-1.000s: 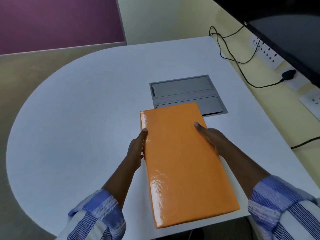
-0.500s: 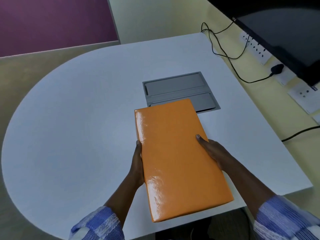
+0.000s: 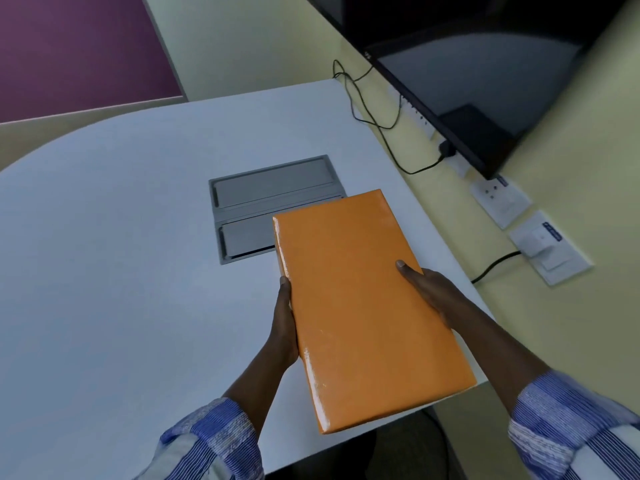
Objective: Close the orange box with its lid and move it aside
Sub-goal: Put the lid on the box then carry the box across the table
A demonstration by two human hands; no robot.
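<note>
- Lid already on orange box (image 3: 367, 303), so closing looks done; moving aside is the step in hand.
- Left hand (image 3: 284, 323) and right hand (image 3: 433, 292) clamp its long sides above the white table (image 3: 121, 271), partly over the grey hatch (image 3: 256, 202).
- Next: set it down flat toward the table's side, then release.

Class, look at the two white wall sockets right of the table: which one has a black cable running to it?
The nearer socket, low on the wall by the right hand. A black cable reaches its left edge; the farther socket shows none.
</note>
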